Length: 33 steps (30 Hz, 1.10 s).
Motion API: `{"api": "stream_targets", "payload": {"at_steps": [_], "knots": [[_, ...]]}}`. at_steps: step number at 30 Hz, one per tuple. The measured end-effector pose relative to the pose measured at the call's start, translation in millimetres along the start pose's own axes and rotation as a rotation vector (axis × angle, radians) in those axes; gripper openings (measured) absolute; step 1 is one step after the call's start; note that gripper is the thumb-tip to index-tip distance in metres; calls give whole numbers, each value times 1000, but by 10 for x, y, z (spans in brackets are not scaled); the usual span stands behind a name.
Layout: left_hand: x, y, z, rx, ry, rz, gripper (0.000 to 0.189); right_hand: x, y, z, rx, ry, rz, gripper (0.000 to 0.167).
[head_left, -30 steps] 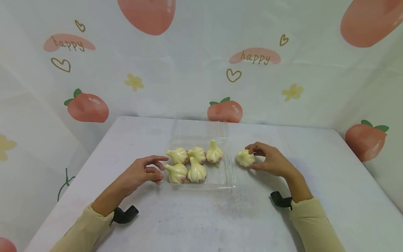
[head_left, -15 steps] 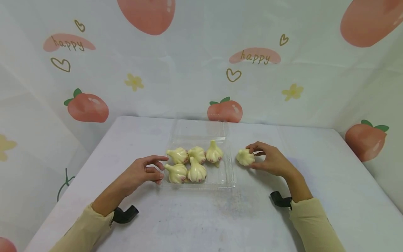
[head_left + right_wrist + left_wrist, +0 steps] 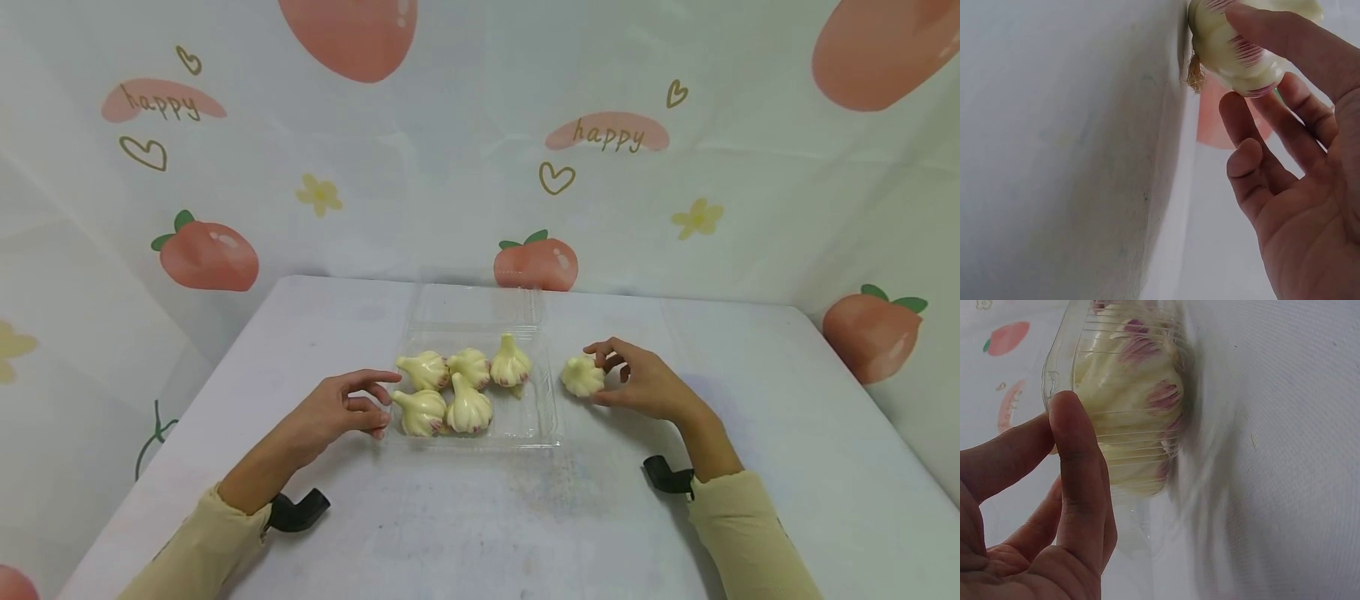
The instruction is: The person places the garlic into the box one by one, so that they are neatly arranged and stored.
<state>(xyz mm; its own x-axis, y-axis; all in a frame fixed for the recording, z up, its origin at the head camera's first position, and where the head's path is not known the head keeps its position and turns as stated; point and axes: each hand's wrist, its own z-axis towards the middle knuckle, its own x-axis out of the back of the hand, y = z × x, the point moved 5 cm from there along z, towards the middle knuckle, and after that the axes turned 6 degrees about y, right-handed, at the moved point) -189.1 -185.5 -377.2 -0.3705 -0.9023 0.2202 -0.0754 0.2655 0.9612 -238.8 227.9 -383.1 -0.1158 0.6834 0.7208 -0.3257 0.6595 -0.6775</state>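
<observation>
A hinged clear plastic box (image 3: 525, 427) lies with its lid up on the table, holding several garlic bulbs (image 3: 469, 410). My left hand (image 3: 341, 408) is at its left side; in the left wrist view the thumb and a finger pinch the rim (image 3: 1060, 372), with purple-streaked garlic visible through the wall. To the right of the box, a single garlic bulb (image 3: 582, 377) is between the thumb and fingers of my right hand (image 3: 641, 380). The right wrist view shows the thumb on this bulb, its roots (image 3: 1195, 75) towards the table; contact with the table cannot be told.
The box's raised lid (image 3: 476, 307) leans at the back, near a fruit-printed cloth backdrop (image 3: 435, 167). A white table (image 3: 465, 517) spreads under everything. Black wrist mounts (image 3: 298, 510) stick out from both sleeves.
The single garlic bulb has shifted very slightly left, and the right-hand fingers around it have moved a little. The left hand and the box look the same.
</observation>
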Motion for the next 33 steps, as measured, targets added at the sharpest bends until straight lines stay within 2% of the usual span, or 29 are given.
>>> {"api": "stream_targets", "payload": {"at_steps": [5, 10, 15, 25, 33], "knots": [[0, 1, -2, -4, 3, -4, 60, -4, -32, -5, 18, 10, -19, 41], [8, -18, 7, -2, 2, -8, 60, -16, -48, -4, 49, 7, 18, 44], [9, -27, 15, 4, 2, -5, 60, -28, -50, -5, 43, -11, 62, 45], [1, -5, 8, 16, 4, -12, 60, -26, -48, -12, 7, -17, 10, 44], [4, -17, 17, 26, 10, -11, 60, 9, -58, -4, 49, 43, 9, 43]]}}
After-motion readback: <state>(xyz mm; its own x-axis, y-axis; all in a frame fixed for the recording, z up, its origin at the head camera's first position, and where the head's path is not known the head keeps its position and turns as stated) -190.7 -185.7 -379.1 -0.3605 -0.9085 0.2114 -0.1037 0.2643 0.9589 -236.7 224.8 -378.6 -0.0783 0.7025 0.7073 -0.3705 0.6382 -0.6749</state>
